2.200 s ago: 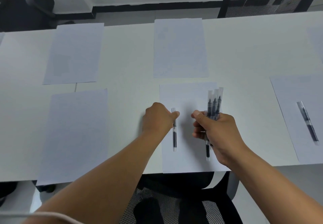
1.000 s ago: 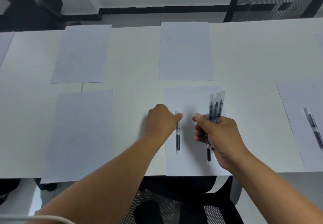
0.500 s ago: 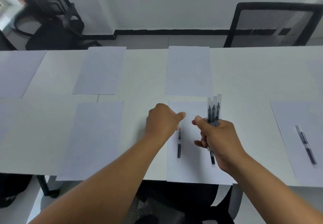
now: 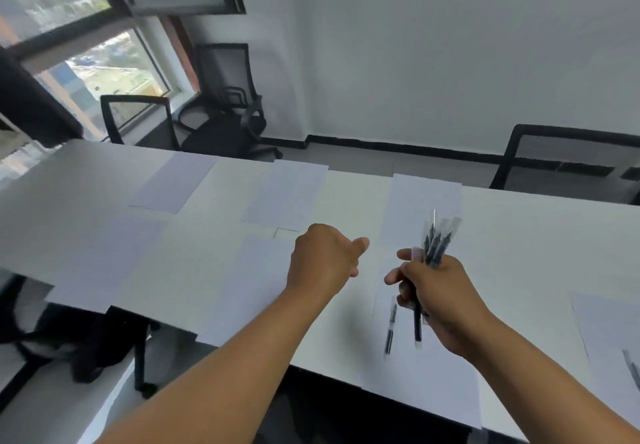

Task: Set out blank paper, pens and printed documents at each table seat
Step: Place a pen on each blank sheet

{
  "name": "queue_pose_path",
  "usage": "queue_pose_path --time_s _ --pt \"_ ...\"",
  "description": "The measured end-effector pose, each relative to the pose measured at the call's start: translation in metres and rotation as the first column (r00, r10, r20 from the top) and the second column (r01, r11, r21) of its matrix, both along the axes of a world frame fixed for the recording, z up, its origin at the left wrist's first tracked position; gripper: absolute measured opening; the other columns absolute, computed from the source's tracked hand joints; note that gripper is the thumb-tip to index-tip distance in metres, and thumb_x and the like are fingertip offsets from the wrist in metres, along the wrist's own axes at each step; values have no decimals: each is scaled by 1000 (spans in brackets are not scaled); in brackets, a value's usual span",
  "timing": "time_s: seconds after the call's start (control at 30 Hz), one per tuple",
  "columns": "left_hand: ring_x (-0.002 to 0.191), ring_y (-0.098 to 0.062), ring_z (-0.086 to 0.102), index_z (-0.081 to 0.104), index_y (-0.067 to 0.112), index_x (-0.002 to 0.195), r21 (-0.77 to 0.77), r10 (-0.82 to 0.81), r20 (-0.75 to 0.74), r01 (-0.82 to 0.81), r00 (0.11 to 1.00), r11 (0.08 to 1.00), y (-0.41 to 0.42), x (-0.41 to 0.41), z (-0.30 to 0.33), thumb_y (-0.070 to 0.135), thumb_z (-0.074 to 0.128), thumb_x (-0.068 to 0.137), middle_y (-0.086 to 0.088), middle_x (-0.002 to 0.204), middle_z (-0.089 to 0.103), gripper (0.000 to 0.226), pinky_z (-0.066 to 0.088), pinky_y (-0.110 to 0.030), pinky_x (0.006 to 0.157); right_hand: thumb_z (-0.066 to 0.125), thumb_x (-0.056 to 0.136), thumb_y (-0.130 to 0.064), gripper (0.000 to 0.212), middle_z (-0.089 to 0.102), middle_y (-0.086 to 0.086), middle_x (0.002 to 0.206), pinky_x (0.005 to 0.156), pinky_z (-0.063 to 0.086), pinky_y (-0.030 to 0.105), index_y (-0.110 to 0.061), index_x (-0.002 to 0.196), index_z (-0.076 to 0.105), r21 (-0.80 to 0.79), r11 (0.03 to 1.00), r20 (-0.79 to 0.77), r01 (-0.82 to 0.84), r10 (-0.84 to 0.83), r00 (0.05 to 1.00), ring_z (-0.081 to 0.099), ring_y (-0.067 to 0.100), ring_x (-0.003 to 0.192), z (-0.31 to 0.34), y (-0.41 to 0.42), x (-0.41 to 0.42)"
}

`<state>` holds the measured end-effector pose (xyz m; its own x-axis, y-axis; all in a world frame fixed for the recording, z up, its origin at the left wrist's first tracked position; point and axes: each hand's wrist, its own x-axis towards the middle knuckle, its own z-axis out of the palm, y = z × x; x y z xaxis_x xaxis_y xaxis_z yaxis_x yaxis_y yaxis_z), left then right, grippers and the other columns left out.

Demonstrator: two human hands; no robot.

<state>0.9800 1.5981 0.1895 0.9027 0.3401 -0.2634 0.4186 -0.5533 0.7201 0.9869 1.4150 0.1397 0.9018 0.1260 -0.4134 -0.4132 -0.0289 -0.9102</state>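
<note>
My right hand (image 4: 438, 300) grips a bundle of black pens (image 4: 437, 244) in clear wrappers, their tips sticking up above my fist. My left hand (image 4: 323, 258) hovers above the white table (image 4: 540, 236) with its fingers curled and nothing in it. One pen (image 4: 390, 329) lies by itself on the blank sheet (image 4: 426, 384) at the near seat, just left of my right hand. Another pen (image 4: 632, 369) lies on a sheet (image 4: 609, 326) at the right edge. Several more blank sheets lie along both sides of the table, such as one (image 4: 424, 208) across from me.
Black mesh office chairs stand around: one (image 4: 568, 159) behind the far side on the right, two near the window (image 4: 86, 63) at the left, such as the swivel chair (image 4: 225, 118). The table's near edge runs diagonally below my arms.
My left hand has let go of the single pen and risen off the paper. My view has swung up and left, bringing the window and chairs into sight. The right hand keeps its bundle.
</note>
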Motion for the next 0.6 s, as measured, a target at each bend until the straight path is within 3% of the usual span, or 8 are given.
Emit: queue_pose_path --time_s 0.17,0.27,0.37,0.5,0.6 --pt "80 -23 81 71 13 66 -12 48 110 -46 993 999 30 -29 45 38 73 99 -1 70 80 41 66 -46 84 50 108 -12 21 82 12 97 67 58 33 -5 99 68 -59 990 152 -129 137 979 61 17 60 47 36 -14" --pt "75 -18 80 76 15 70 11 66 173 -69 983 998 54 -42 67 42 73 100 2 68 79 41 66 -43 84 53 110 -15 15 82 12 101 66 60 32 -6 103 62 31 989 172 -146 139 975 62 18 62 70 61 -24" --pt "72 -13 78 77 19 71 14 78 226 -84 971 996 83 -58 81 47 74 99 6 66 79 40 66 -39 83 61 109 -13 13 80 17 103 76 66 41 -2 107 66 125 987 163 -98 76 984 66 23 73 87 91 -35" --pt "65 -7 76 77 21 69 19 74 271 -82 960 996 136 -89 90 50 74 99 12 64 77 42 66 -34 79 68 107 -15 17 79 18 105 84 69 51 0 114 70 149 987 167 -57 32 986 72 28 82 106 146 -60" --pt "63 -5 76 76 22 68 57 60 298 -80 953 995 183 -114 94 52 73 99 12 64 76 43 65 -32 77 68 108 -24 18 82 8 98 85 69 51 -8 113 75 116 991 210 -65 40 977 78 26 85 119 195 -85"
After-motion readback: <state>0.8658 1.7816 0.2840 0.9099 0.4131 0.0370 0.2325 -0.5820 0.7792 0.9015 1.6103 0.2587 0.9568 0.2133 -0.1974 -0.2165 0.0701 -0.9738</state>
